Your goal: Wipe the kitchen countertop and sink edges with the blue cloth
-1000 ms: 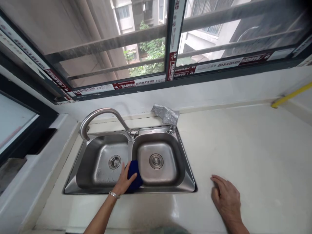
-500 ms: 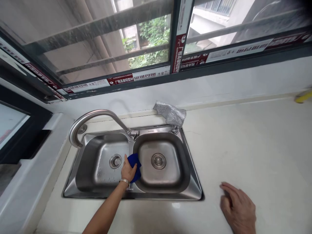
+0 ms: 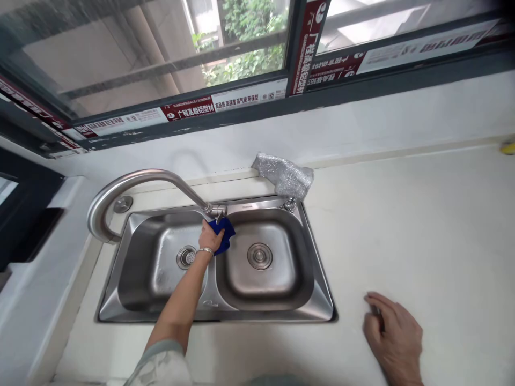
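My left hand is closed on a blue cloth, pressing it against the divider between the two bowls of a stainless steel sink. The cloth lies just below the base of the curved faucet, at the back of the divider. A bracelet circles the left wrist. On the pale countertop, to the right of the sink, rests my right hand. Its fingers are loosely bent, with a gap between thumb and forefinger, and I see nothing held there.
Silvery bubbled wrap covers something at the sink's back right corner. A round metal fitting sits behind the left bowl. The window frame runs along the back wall. Part of a yellow object shows at the far right.
My left hand has slid the blue cloth back along the divider, from its middle toward the faucet base. The right hand stays on the counter. The camera view has shifted slightly.
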The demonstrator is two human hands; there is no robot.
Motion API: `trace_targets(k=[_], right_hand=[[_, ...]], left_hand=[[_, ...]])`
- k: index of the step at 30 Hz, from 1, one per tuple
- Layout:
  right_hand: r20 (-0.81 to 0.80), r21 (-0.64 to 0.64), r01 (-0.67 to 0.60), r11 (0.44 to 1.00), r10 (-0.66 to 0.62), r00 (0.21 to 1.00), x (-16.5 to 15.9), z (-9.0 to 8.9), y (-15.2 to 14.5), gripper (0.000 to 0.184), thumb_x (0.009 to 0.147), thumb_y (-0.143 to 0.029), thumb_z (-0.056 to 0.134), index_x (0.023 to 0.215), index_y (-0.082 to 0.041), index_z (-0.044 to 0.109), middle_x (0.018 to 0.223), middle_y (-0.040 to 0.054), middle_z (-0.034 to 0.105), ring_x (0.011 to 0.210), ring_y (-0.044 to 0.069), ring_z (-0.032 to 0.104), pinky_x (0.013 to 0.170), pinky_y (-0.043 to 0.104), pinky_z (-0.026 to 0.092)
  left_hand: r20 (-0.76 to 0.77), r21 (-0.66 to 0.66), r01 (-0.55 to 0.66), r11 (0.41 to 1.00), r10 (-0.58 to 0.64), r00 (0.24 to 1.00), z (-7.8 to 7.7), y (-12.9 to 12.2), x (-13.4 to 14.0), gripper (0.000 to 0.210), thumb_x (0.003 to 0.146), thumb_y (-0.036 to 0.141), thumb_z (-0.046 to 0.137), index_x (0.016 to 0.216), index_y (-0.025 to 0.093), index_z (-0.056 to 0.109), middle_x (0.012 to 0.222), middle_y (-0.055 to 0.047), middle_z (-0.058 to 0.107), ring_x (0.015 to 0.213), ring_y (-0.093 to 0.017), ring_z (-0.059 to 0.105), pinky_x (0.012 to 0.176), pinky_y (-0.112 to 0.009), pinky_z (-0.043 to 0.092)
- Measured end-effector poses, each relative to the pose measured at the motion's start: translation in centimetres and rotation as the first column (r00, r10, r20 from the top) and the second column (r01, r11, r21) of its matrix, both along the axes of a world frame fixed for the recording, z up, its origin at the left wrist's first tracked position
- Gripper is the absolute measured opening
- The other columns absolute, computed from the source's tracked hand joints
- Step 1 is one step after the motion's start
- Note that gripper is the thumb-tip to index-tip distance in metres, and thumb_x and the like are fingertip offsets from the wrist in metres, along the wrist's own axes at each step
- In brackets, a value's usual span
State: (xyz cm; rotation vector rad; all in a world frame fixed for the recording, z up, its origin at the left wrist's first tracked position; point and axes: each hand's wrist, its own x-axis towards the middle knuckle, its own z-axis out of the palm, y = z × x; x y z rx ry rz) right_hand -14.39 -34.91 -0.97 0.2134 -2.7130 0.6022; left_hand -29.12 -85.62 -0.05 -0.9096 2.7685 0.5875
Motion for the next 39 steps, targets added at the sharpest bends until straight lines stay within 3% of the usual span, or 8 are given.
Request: trace_targets(k=[4, 8, 15, 21, 23, 27, 32, 39], right_hand=[[-0.041, 0.018, -0.003, 1.000, 0.004, 0.999, -0.1, 0.2, -0.1, 0.034, 0.080, -0.019, 0.051, 0.113, -0.024, 0.059, 0.116, 0.0080, 0.068, 0.101, 0.027, 0.063, 0.099, 0.049, 0.043], [-0.096, -0.001, -0.041, 0.999, 0.041, 0.995, -0.2, 0.1, -0.1, 0.033, 0.083, -0.018, 0.051, 0.114, -0.022, 0.059, 0.115, 0.0083, 0.068, 0.099, 0.025, 0.063, 0.099, 0.046, 0.045], [-0.117, -0.078, -0.061, 0.995, 0.051, 0.992, -0.3, -0.5, 0.3, 0.032, 0.082, -0.017, 0.050, 0.112, -0.023, 0.061, 0.114, 0.0076, 0.068, 0.099, 0.026, 0.063, 0.098, 0.047, 0.045], [-0.132, -0.113, -0.068, 0.991, 0.053, 0.990, -0.1, -0.6, 0.0, 0.037, 0.080, -0.017, 0.048, 0.114, -0.023, 0.061, 0.116, 0.0074, 0.067, 0.103, 0.025, 0.061, 0.100, 0.048, 0.043], [-0.145, -0.134, -0.072, 0.988, 0.053, 0.988, -0.1, -0.7, 0.0, 0.039, 0.080, -0.017, 0.047, 0.115, -0.024, 0.062, 0.117, 0.0076, 0.067, 0.104, 0.026, 0.061, 0.100, 0.050, 0.044], [-0.151, -0.142, -0.069, 0.987, 0.047, 0.987, 0.0, -1.0, 0.0, 0.037, 0.081, -0.018, 0.046, 0.114, -0.023, 0.062, 0.117, 0.0085, 0.066, 0.105, 0.027, 0.061, 0.101, 0.051, 0.044], [-0.152, -0.108, -0.073, 0.991, 0.056, 0.987, 0.0, -1.1, 0.0, 0.035, 0.083, -0.018, 0.047, 0.115, -0.022, 0.060, 0.117, 0.0093, 0.067, 0.104, 0.026, 0.062, 0.102, 0.050, 0.044], [-0.127, -0.005, -0.054, 0.999, 0.053, 0.991, -0.5, -0.4, -0.2, 0.036, 0.079, -0.016, 0.051, 0.114, -0.021, 0.058, 0.113, 0.0098, 0.067, 0.099, 0.027, 0.062, 0.096, 0.047, 0.048]], left_hand=[[-0.015, 0.020, -0.035, 0.999, 0.035, 0.999, -0.2, 0.0, -0.4, 0.101, 0.087, 0.056, 0.062, 0.156, 0.003, 0.010, 0.137, -0.031, 0.053, 0.121, -0.042, 0.058, 0.099, -0.048, 0.047], [-0.049, 0.068, -0.024, 0.997, 0.027, 0.998, 0.2, 0.3, 1.0, 0.103, 0.085, 0.044, 0.068, 0.157, 0.006, 0.004, 0.145, -0.029, 0.046, 0.127, -0.039, 0.055, 0.103, -0.045, 0.045], [-0.077, 0.144, 0.084, 0.986, -0.073, 0.994, 0.6, 1.4, 8.9, 0.106, 0.074, 0.023, 0.074, 0.157, 0.010, 0.009, 0.152, -0.029, 0.037, 0.132, -0.036, 0.052, 0.109, -0.044, 0.042], [-0.147, 0.252, 0.196, 0.948, -0.163, 0.976, 1.2, 1.1, 14.8, 0.114, 0.067, 0.030, 0.079, 0.157, 0.012, 0.012, 0.157, -0.021, 0.034, 0.147, -0.030, 0.031, 0.120, -0.042, 0.031], [-0.151, 0.365, 0.231, 0.902, -0.188, 0.971, 1.2, -0.1, 16.2, 0.114, 0.067, 0.039, 0.080, 0.158, 0.015, 0.015, 0.155, -0.019, 0.039, 0.145, -0.029, 0.035, 0.120, -0.041, 0.031], [-0.057, 0.662, 0.228, 0.714, -0.255, 0.965, 0.5, -3.4, 18.6, 0.128, 0.058, 0.065, 0.081, 0.158, 0.019, 0.016, 0.151, -0.018, 0.045, 0.137, -0.031, 0.047, 0.116, -0.047, 0.036], [-0.011, 0.751, 0.192, 0.632, -0.279, 0.960, -0.5, -5.3, 19.5, 0.139, 0.049, 0.074, 0.082, 0.159, 0.021, 0.015, 0.148, -0.016, 0.050, 0.135, -0.031, 0.050, 0.117, -0.047, 0.035], [-0.036, 0.674, 0.162, 0.721, -0.187, 0.982, -0.8, -3.8, 19.5, 0.122, 0.061, 0.064, 0.084, 0.157, 0.021, 0.023, 0.147, -0.016, 0.051, 0.134, -0.031, 0.050, 0.120, -0.047, 0.034]])
